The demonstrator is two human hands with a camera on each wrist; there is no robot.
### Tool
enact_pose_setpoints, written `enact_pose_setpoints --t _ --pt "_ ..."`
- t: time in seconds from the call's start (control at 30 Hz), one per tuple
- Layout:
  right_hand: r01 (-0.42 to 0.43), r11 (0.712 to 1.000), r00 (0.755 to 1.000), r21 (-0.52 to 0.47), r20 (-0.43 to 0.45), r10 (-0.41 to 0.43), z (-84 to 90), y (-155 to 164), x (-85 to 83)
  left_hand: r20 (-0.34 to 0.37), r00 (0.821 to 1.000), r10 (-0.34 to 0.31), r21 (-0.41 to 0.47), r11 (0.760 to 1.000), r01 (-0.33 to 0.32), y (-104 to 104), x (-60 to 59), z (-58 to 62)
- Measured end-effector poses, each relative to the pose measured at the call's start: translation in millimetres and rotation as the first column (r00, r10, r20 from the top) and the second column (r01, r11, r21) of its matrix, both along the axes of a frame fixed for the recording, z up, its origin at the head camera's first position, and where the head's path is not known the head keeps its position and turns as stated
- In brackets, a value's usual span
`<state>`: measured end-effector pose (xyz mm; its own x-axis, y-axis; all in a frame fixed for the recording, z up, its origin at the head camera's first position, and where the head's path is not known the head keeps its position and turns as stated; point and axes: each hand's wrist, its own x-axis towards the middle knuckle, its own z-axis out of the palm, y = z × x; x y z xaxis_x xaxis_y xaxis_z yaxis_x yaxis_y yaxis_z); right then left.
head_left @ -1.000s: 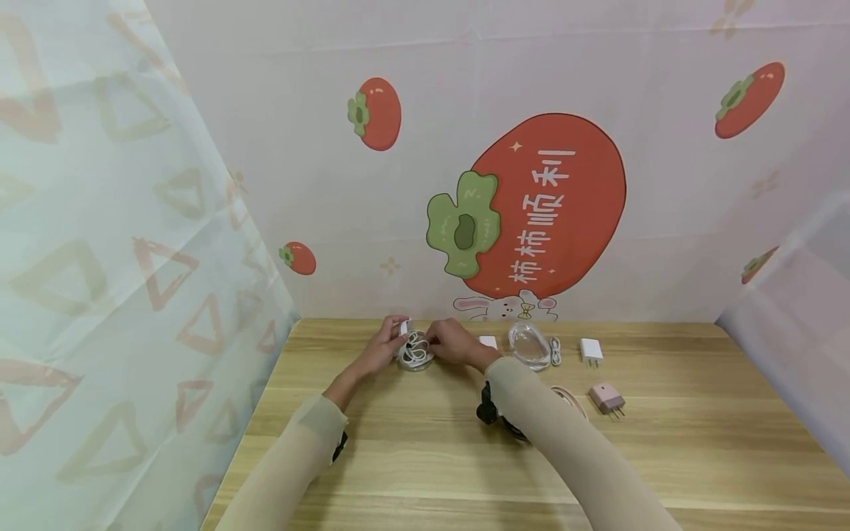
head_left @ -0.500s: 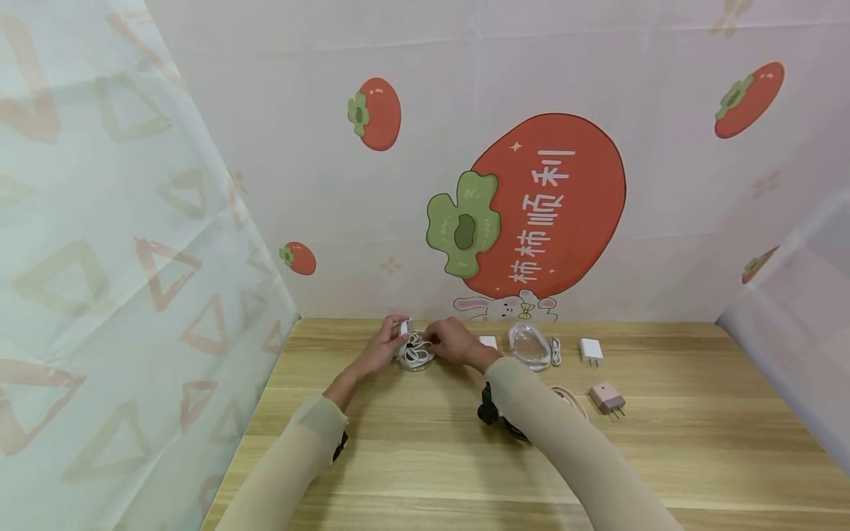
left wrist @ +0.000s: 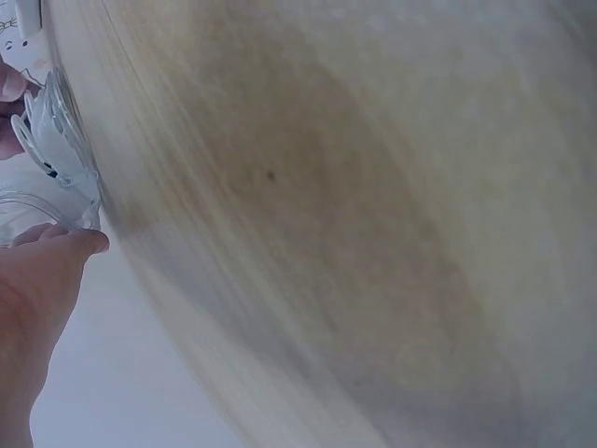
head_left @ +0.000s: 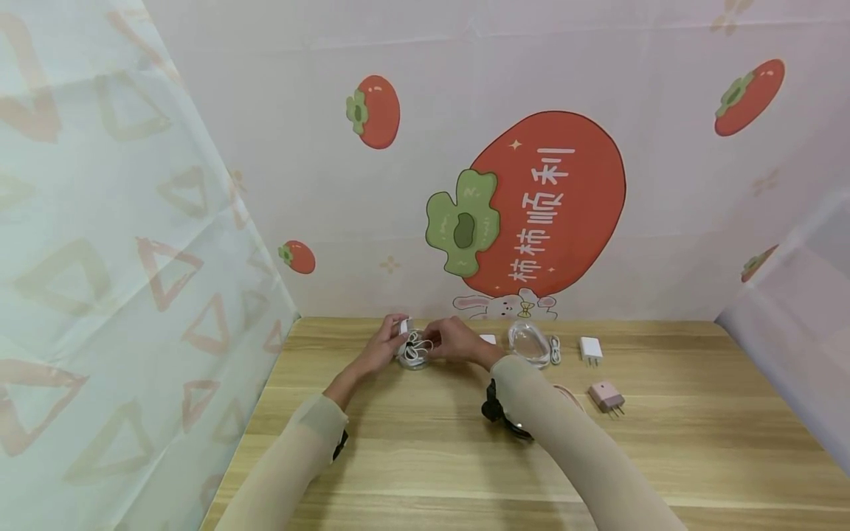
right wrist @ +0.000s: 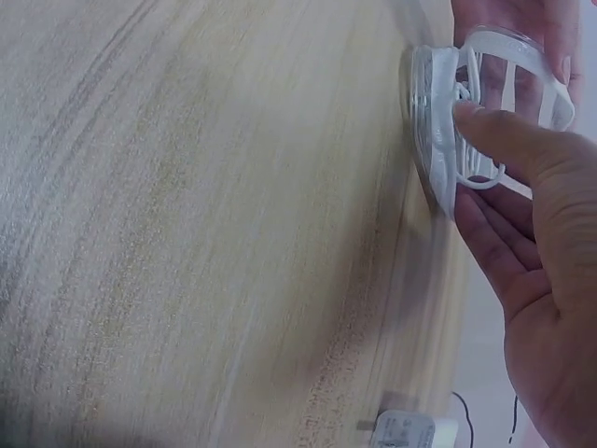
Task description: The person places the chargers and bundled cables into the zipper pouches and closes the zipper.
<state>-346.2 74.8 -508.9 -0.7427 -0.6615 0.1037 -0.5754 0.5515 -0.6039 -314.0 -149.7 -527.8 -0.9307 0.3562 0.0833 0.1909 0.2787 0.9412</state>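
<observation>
1. Cable [head_left: 415, 356], white and bunched in loops, lies with a clear plastic ring [head_left: 413, 367] between the 2 hands, near the back edge of the wooden counter [head_left: 412, 457].
2. The right hand [head_left: 454, 341] has its grip closed on the cable, the thumb pressed on its strands in the right wrist view.
3. The left hand [head_left: 383, 346] grips the clear plastic ring, thumb at its rim in the left wrist view. A white block [head_left: 405, 326] shows at its fingers; whether they hold it, I cannot tell.
4. Just past the right hand, and partly hidden by it, is a white charger [head_left: 488, 340].
5. Further right are a clear-wrapped coil [head_left: 533, 362], a small bundled cord [head_left: 555, 350] beside it, and a white plug [head_left: 590, 349] with its prongs bare.
6. Nearer the person are a pink charger [head_left: 604, 395] and a pink cord [head_left: 569, 396], partly covered by the right sleeve [head_left: 578, 450].
7. Behind, a printed wall cloth [head_left: 385, 199] carries a large red fruit with 4 white characters.
</observation>
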Motion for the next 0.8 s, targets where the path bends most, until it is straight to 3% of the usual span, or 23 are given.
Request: enact_pose_setpoints --t 0.23,0.8 --pt "-0.033 0.999 0.998 0.033 -0.059 0.035 -5.3 0 -3.5 -0.006 1.000 -0.002 -0.001 1.000 0.002 -1 -0.5 -1.1" --pt "0.077 0.991 0.990 0.112 -0.128 -0.062 -0.3 -17 2.5 -0.037 0.999 -0.033 -0.020 0.999 0.032 -2 1.0 0.6"
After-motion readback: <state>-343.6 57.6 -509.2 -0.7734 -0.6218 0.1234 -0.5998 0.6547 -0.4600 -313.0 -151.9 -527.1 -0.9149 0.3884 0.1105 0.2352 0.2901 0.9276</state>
